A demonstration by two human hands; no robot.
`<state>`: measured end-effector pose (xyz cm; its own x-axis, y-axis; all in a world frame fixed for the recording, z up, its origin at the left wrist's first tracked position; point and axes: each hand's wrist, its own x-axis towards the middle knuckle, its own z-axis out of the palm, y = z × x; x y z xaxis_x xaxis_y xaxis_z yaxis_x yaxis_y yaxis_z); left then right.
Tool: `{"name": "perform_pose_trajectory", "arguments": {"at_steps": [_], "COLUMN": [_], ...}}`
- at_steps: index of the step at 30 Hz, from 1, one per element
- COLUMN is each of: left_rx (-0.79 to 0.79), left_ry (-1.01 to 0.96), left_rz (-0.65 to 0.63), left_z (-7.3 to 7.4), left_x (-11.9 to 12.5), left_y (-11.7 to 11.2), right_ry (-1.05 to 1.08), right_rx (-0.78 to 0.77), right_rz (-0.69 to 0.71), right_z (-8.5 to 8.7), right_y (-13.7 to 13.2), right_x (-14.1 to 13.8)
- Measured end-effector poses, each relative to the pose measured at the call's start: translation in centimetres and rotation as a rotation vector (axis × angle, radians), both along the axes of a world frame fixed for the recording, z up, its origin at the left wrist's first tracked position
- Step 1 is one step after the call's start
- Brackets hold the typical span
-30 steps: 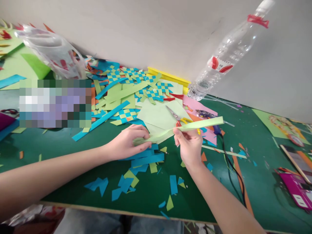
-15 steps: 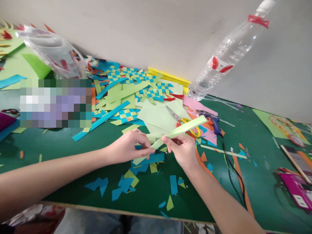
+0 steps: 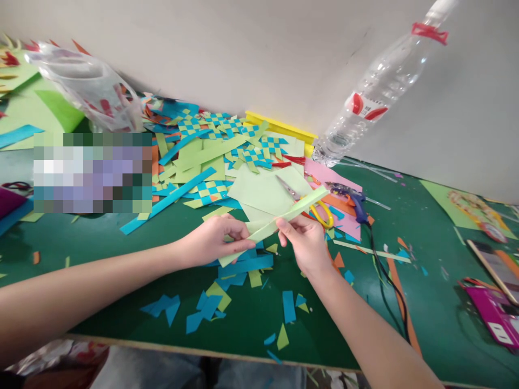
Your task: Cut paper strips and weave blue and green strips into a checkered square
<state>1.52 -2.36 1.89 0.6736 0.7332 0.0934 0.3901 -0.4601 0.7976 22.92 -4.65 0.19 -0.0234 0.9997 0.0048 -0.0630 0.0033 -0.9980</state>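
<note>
A light green paper strip (image 3: 267,229), seemingly folded lengthwise, slants up to the right above the table. Near its lower end, my left hand (image 3: 221,240) pinches it between thumb and fingers. My right hand (image 3: 302,237) grips the strip around its middle, thumb on top. Behind the strip's far end lie scissors (image 3: 324,217) with yellow handles, partly covered. Blue and green paper scraps (image 3: 208,305) are scattered below my hands. Beyond them rests a pale green sheet (image 3: 263,189), beside several woven blue and green checkered pieces (image 3: 213,192).
A clear plastic bottle (image 3: 365,102) stands at the back right. Below it, a blue glue gun (image 3: 359,205) trails a black cord (image 3: 389,275) along the green table (image 3: 133,270). A plastic bag with a cup (image 3: 89,89) stands back left; a pixelated patch hides what lies below it.
The paper strip has shifted slightly down and to the left, and its fold looks narrower at the far end. My left thumb has moved along the strip's lower part.
</note>
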Motion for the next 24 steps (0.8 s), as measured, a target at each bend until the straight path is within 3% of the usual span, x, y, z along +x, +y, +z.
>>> {"name": "perform_pose_trajectory", "arguments": {"at_steps": [9,16,24], "left_rx": [0.052,0.039,0.038], "left_ry": [0.015,0.015,0.023], "left_rz": [-0.010,-0.022,-0.022], "left_z": [-0.40,-0.27,-0.32], "left_x": [-0.04,-0.05,-0.19], "left_y": [0.09,0.13,0.26], "right_ry": [-0.039,-0.012,-0.032], "right_rx": [-0.034,-0.043,-0.022], "right_rz": [-0.073,-0.012,-0.049], "right_z": [-0.26,-0.08,-0.12], "right_y": [0.12,0.38,0.44], "right_x": [-0.06,0.23,0.32]}}
